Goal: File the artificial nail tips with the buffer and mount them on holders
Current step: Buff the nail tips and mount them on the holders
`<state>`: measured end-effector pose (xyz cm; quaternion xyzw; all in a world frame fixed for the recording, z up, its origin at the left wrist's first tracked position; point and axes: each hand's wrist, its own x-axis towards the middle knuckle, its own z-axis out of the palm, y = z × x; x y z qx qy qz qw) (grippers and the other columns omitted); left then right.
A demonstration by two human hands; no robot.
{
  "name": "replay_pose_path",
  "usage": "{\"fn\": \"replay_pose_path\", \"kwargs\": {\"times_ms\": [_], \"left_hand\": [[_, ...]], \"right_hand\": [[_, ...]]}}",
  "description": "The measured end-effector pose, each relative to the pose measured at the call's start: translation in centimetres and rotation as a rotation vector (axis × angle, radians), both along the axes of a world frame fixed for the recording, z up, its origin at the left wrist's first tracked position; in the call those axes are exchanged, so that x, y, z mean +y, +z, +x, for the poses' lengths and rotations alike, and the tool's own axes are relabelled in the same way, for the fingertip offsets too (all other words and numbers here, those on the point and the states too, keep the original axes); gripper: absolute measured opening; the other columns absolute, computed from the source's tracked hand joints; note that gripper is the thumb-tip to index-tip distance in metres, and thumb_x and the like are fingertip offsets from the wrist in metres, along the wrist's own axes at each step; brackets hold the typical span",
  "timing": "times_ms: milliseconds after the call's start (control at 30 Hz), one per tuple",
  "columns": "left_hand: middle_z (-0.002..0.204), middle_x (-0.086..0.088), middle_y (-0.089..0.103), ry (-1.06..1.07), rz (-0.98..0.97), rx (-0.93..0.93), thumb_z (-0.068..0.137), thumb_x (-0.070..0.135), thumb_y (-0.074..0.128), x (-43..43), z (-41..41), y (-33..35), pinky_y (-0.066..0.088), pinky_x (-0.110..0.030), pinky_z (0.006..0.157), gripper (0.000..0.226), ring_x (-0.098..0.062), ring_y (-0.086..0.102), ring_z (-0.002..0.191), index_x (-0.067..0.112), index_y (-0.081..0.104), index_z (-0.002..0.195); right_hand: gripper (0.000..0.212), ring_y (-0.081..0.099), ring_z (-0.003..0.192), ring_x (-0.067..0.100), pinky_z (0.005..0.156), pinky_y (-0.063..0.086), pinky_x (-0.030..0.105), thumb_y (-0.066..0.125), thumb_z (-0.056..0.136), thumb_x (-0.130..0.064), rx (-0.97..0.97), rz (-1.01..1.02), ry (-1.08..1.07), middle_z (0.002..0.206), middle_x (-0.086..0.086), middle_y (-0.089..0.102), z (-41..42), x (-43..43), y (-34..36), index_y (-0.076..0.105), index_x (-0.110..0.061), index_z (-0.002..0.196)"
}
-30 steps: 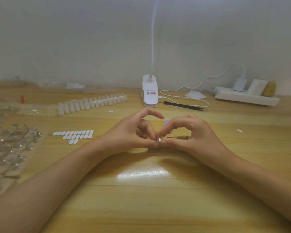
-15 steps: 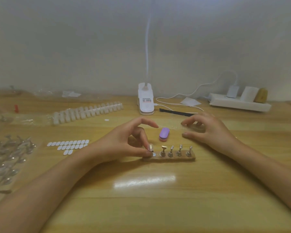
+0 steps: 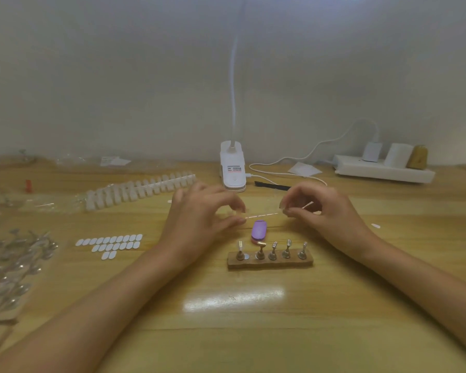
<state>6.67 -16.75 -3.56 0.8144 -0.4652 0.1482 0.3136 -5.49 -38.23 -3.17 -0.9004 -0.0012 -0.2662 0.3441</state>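
Though between fingers (image 3: 232,223) — buffer (image 3: 259,229) apart.

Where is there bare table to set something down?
Two patches: the near tabletop between the forearms, in front of the holder block; and the right side between the right hand and the power strip, bar one small white scrap. The left is crowded: adhesive tabs, loose holders, nail tip strip.
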Motion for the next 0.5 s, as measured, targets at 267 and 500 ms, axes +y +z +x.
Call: {"fn": "replay_pose_path", "kwargs": {"times_ms": [267,500], "left_hand": [[0.081,0.017,0.068,-0.093,-0.174,0.073,0.083,0.033,0.076,0.11,0.0,-0.08,0.047,-0.052,0.084,0.011,-0.01,0.063,0.08,0.028,0.068,0.086],[0.101,0.013,0.062,-0.124,-0.212,-0.023,0.078,0.015,0.081,0.21,-0.34,-0.09,0.048,-0.051,0.083,0.016,-0.015,0.062,0.09,0.019,0.066,0.082]], "right_hand": [[0.014,0.069,0.079,0.021,0.069,0.057,0.037,0.073,0.085,0.0,0.007,0.164,0.098,0.086,0.007,0.071,0.38,0.67,-0.26,0.07,-0.013,0.09],[0.014,0.068,0.071,0.021,0.064,0.056,0.024,0.074,0.085,-0.003,0.104,0.393,0.114,0.076,0.012,0.07,0.36,0.84,-0.29,0.069,-0.007,0.097]]}}
